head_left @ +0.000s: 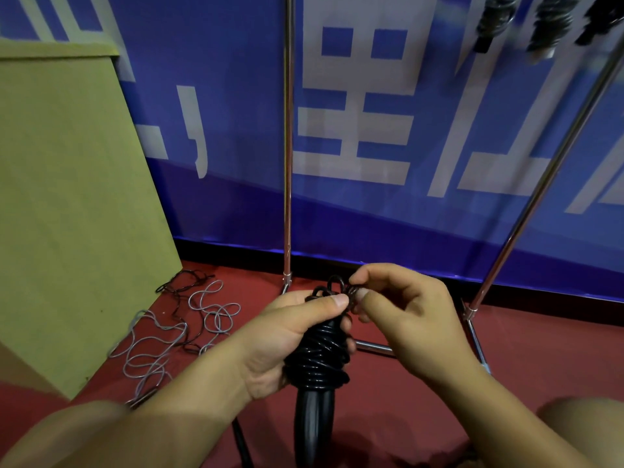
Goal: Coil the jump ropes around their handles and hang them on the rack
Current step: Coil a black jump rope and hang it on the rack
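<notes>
A black jump rope point(320, 363) is wound in tight coils around its two black handles, which point down toward me. My left hand point(287, 339) grips the coiled bundle from the left, thumb pressed near the top. My right hand point(405, 315) pinches the loose loops of rope at the top of the bundle. Several coiled ropes point(496, 21) hang at the upper right. The metal rack point(287, 163) stands behind my hands, with chrome uprights and a base bar on the floor.
Loose grey and black ropes point(175, 332) lie tangled on the red floor at the left. A tan panel point(67, 197) leans at the left. A blue banner point(371, 214) with white characters covers the wall behind the rack.
</notes>
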{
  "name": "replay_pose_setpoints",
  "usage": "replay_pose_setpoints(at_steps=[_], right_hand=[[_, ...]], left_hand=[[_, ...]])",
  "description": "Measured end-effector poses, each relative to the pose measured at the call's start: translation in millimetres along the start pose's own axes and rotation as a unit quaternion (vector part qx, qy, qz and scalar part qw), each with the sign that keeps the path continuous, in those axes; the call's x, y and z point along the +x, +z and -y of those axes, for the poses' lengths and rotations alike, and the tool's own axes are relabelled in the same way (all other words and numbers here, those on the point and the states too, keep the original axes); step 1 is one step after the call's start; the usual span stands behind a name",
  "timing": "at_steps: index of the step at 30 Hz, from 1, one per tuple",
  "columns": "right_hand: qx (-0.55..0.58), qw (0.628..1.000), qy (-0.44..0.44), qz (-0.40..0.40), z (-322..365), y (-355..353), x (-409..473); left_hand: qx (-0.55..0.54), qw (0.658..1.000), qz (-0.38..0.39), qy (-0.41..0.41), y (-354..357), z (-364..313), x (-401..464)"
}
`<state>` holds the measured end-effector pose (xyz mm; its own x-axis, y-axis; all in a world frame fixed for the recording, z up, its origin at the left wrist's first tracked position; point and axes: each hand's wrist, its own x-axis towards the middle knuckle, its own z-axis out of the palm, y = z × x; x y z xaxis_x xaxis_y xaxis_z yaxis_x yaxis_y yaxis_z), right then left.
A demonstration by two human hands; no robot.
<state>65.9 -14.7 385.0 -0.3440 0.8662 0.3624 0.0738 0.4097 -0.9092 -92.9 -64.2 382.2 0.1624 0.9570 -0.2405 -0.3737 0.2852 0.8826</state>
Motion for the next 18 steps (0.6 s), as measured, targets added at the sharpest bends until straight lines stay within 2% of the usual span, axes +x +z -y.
replay_pose_setpoints(at_steps=[4,8,11,18], right_hand=[[0.091,0.992,0.093,0.007,0.6,-0.3,3.5],[0.163,0.968,0.188,0.033,-1.1,-1.8,6.9],[0.198,0.957,0.195,0.081,-0.5,-3.5,7.5],[0.189,0.965,0.175,0.059,-8.6,0.8,6.7]], left_hand=[[0.071,0.996,-0.010,0.046,1.2,2.8,2.2],[0.108,0.991,-0.014,0.078,1.3,7.4,3.7],[0.101,0.991,-0.017,0.086,3.4,6.6,1.5],[0.063,0.995,-0.041,0.063,4.4,4.4,2.2]])
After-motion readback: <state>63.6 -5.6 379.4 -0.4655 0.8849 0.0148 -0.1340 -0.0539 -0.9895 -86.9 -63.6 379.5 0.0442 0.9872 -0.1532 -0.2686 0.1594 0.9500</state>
